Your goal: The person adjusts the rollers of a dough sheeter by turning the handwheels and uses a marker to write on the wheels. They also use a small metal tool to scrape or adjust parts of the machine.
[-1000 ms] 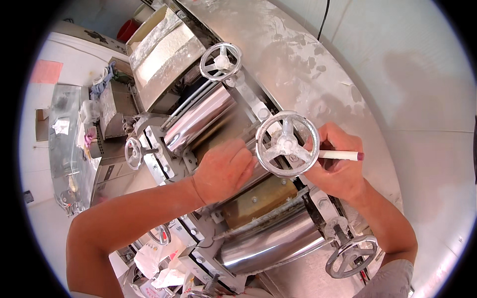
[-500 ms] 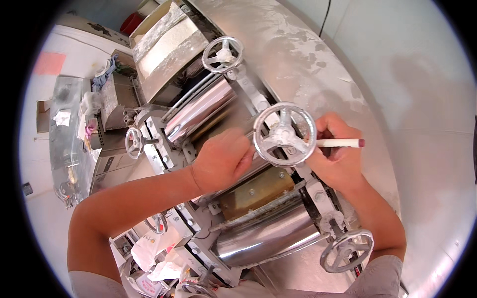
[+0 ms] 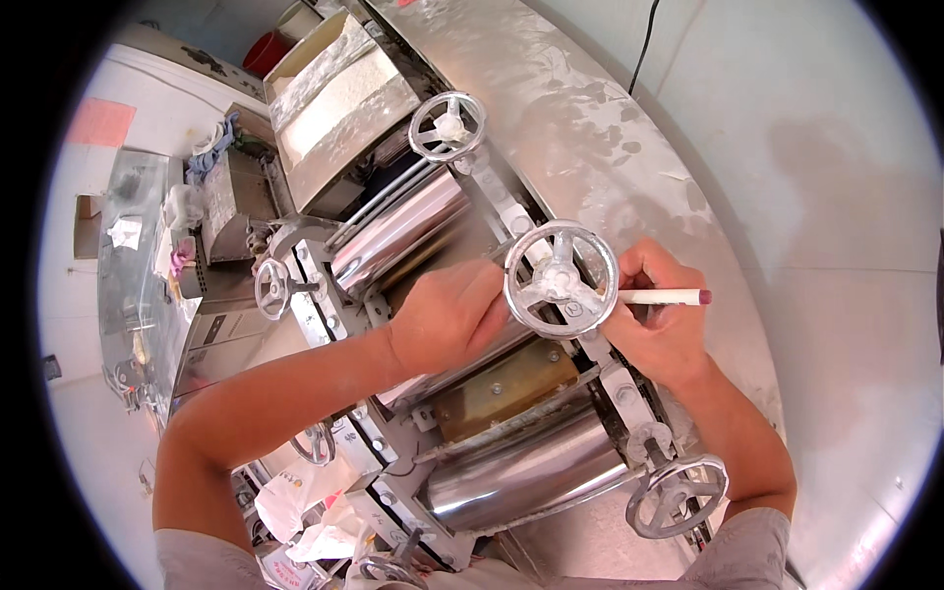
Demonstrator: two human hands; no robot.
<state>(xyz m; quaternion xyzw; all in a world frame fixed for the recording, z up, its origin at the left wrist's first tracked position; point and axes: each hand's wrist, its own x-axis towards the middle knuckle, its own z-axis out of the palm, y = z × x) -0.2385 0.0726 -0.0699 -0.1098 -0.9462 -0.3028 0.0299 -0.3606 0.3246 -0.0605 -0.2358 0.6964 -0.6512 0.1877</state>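
Observation:
Beside the rim of a metal handwheel (image 3: pixel 560 280), on its right, my right hand (image 3: pixel 664 320) grips a white marker pen (image 3: pixel 669 297) with a dark red end. The pen's other end is hidden behind the wheel and fingers. Against the wheel's left side, over the rollers, my left hand (image 3: pixel 447 320) is closed, its fingertips turned away. I cannot make out what it holds, or whether it touches the rim. The wheel sits on a roller machine with a shiny steel roller (image 3: pixel 531 467) near me and another roller (image 3: pixel 403 231) farther off.
More handwheels (image 3: pixel 678 497), (image 3: pixel 447 128) stand along the machine's right side, and a smaller one (image 3: pixel 275 288) on its left. A flour-dusted metal hopper (image 3: pixel 339 108) lies at the far end. A floury steel surface (image 3: pixel 590 108) runs along the right. White bags (image 3: pixel 329 531) lie at lower left.
The whole view has shifted slightly. Both hands stay close to the same handwheel, and the pen remains in my right hand.

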